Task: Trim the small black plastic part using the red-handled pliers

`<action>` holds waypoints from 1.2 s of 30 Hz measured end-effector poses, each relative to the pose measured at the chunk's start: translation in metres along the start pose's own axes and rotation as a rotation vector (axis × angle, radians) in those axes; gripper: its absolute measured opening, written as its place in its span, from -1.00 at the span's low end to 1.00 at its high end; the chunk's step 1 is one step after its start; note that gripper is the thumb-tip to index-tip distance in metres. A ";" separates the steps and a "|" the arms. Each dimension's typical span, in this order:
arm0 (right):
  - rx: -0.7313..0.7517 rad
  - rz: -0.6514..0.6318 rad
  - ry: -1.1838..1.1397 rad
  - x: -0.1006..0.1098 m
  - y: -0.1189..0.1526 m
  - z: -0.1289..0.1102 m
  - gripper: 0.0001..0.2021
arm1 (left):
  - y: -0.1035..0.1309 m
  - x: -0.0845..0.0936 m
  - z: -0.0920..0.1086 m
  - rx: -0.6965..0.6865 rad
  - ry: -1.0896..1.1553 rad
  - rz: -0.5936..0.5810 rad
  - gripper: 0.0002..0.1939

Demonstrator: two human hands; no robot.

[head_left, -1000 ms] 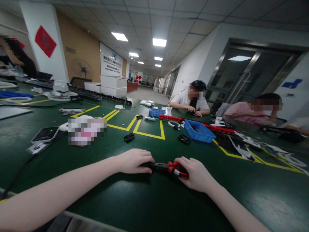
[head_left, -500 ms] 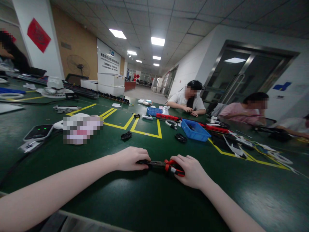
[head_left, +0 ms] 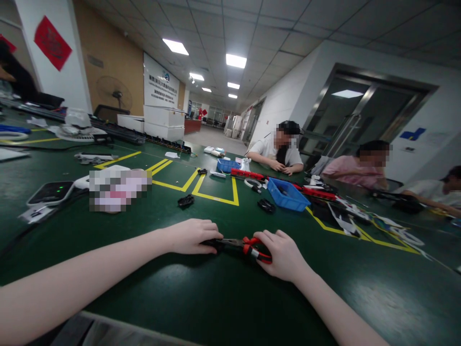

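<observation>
Red-and-black pliers (head_left: 248,246) lie level above the green table, their handles in the closed fingers of my right hand (head_left: 283,253). Their jaws point left and meet a small black part (head_left: 212,243). My left hand (head_left: 192,236) pinches that part, and its fingers hide most of it. Whether the jaws grip the part or only touch it is too small to tell. Beyond my hands, one black piece (head_left: 186,202) lies on the table to the left and another (head_left: 266,205) to the right.
A blue bin (head_left: 288,194) stands beyond my right hand, with a smaller blue bin (head_left: 227,166) farther back. Yellow tape (head_left: 216,198) marks the green table (head_left: 201,298). At the left lie a pinkish object (head_left: 120,190) and a device (head_left: 51,193). A person (head_left: 279,149) sits opposite.
The view has shifted slightly, so the table items appear a little farther left. Both hands keep their holds on the black part and the pliers.
</observation>
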State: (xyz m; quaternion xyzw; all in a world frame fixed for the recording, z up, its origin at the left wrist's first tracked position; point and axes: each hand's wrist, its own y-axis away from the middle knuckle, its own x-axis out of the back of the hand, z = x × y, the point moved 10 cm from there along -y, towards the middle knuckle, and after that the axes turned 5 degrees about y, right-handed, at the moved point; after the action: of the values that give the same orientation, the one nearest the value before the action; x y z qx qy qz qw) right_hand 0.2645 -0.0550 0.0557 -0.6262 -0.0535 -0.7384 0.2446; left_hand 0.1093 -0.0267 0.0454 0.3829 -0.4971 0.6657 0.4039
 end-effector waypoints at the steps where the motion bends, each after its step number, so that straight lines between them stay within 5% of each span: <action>1: -0.001 0.013 0.010 0.001 0.000 0.000 -0.63 | 0.000 0.000 0.000 -0.001 0.006 0.006 -0.69; 14: 0.034 0.102 0.062 0.006 0.003 -0.003 -0.59 | 0.000 -0.002 -0.012 0.153 -0.049 -0.030 -0.44; 21: 0.034 0.133 0.034 0.008 0.004 -0.002 -0.61 | 0.001 -0.001 -0.022 0.277 -0.052 -0.034 -0.57; 36: 0.048 0.147 0.027 0.010 0.003 -0.004 -0.63 | -0.002 -0.005 -0.014 0.171 -0.188 -0.065 -0.63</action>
State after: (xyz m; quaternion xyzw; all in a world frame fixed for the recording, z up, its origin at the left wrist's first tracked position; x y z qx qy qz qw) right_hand 0.2615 -0.0625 0.0637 -0.6125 -0.0219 -0.7252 0.3138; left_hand 0.1117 -0.0130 0.0389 0.4925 -0.4617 0.6534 0.3427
